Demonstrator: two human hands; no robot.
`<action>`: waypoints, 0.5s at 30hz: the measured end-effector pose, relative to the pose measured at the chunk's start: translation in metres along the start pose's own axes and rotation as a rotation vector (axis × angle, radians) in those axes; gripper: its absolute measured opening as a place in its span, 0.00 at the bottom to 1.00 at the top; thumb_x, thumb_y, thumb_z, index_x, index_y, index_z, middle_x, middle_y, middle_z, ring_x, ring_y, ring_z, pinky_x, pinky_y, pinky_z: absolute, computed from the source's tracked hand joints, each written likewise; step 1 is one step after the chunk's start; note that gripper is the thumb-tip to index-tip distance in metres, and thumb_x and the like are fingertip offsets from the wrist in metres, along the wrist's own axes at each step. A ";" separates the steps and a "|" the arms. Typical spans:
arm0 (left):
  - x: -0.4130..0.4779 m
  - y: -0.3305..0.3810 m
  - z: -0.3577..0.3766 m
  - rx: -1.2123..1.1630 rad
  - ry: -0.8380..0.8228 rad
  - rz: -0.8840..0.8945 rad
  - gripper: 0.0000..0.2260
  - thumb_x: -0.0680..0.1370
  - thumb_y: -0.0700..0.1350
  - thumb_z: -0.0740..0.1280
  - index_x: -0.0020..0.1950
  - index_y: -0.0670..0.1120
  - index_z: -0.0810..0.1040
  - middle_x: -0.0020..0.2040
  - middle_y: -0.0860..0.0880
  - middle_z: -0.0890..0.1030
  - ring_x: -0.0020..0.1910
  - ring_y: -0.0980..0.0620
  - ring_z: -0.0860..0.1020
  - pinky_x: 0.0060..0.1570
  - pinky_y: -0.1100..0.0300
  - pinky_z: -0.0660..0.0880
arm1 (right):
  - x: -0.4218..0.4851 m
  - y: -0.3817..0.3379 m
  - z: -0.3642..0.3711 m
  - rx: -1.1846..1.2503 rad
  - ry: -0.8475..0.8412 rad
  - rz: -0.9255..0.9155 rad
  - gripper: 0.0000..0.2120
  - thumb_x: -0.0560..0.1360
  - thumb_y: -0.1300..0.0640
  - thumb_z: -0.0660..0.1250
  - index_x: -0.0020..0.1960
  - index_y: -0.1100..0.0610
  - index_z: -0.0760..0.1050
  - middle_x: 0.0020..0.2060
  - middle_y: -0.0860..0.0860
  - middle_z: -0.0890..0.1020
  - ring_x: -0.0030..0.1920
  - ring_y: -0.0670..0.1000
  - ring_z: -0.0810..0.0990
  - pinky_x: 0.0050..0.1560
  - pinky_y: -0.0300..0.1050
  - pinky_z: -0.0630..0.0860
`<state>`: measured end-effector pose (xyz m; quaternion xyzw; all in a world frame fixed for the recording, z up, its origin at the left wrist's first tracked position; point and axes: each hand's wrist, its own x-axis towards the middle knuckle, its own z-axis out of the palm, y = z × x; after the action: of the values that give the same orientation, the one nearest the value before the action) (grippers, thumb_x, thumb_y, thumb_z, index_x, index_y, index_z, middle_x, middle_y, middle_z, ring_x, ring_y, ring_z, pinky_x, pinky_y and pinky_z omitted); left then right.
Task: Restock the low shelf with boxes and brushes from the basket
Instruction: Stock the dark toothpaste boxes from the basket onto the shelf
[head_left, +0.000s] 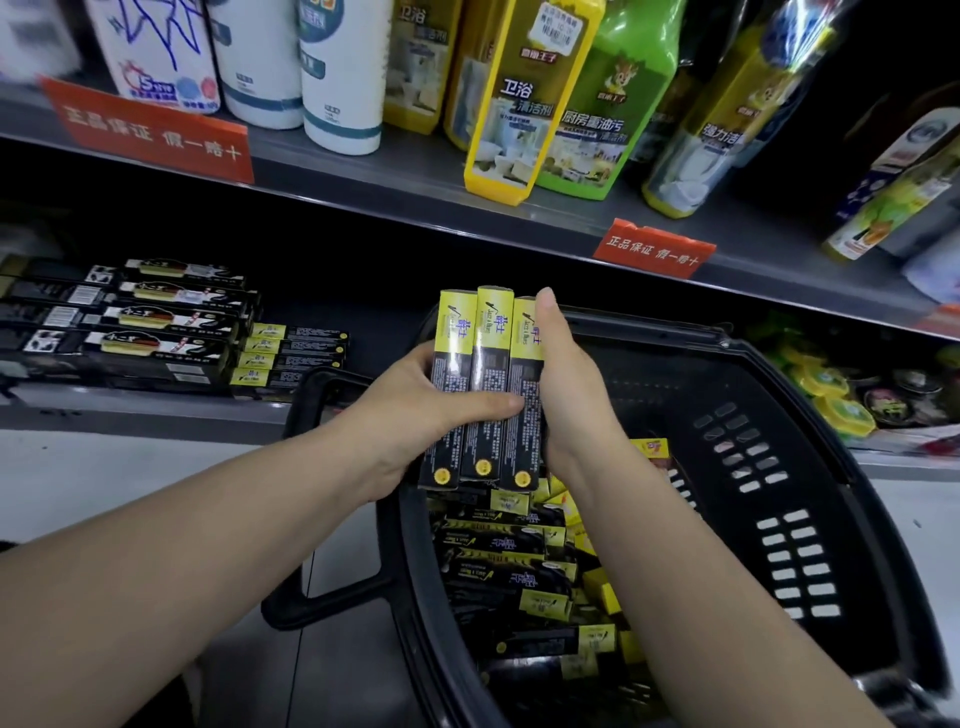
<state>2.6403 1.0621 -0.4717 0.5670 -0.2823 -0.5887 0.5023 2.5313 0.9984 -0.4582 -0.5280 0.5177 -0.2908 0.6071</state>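
Three long black-and-yellow boxes stand side by side, held above the black basket. My left hand grips them from the left, thumb across their fronts. My right hand presses flat against the right box's side. Several more of the same boxes lie in the basket with small yellow packs. On the low shelf at left lie a stack of matching boxes and larger black boxes.
The upper shelf overhead carries white bottles, yellow and green cleaner bottles and red price tags. Yellow round items sit on the low shelf at right. The basket handle hangs at the left, over a pale floor.
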 end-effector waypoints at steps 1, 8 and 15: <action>0.000 0.000 0.001 0.004 -0.002 -0.005 0.36 0.50 0.49 0.79 0.58 0.49 0.77 0.45 0.52 0.86 0.44 0.54 0.84 0.51 0.57 0.77 | 0.000 0.002 -0.003 0.022 -0.023 -0.004 0.30 0.69 0.30 0.59 0.65 0.44 0.72 0.62 0.49 0.77 0.64 0.54 0.74 0.67 0.60 0.67; -0.007 0.013 -0.014 -0.074 0.079 -0.043 0.28 0.58 0.43 0.79 0.56 0.47 0.77 0.43 0.48 0.86 0.40 0.51 0.84 0.34 0.60 0.78 | 0.004 -0.002 -0.007 -0.104 -0.299 -0.282 0.20 0.75 0.51 0.63 0.64 0.37 0.67 0.51 0.42 0.82 0.55 0.45 0.80 0.62 0.54 0.73; -0.023 0.025 -0.070 -0.194 0.256 0.006 0.25 0.62 0.41 0.77 0.58 0.45 0.77 0.44 0.45 0.86 0.38 0.48 0.85 0.30 0.60 0.78 | 0.018 -0.018 0.054 -0.271 -0.476 -0.293 0.30 0.74 0.44 0.65 0.72 0.39 0.56 0.56 0.44 0.80 0.59 0.44 0.77 0.66 0.52 0.70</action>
<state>2.7101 1.0918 -0.4543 0.5853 -0.1593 -0.5345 0.5886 2.5907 0.9956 -0.4520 -0.7265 0.3133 -0.1717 0.5870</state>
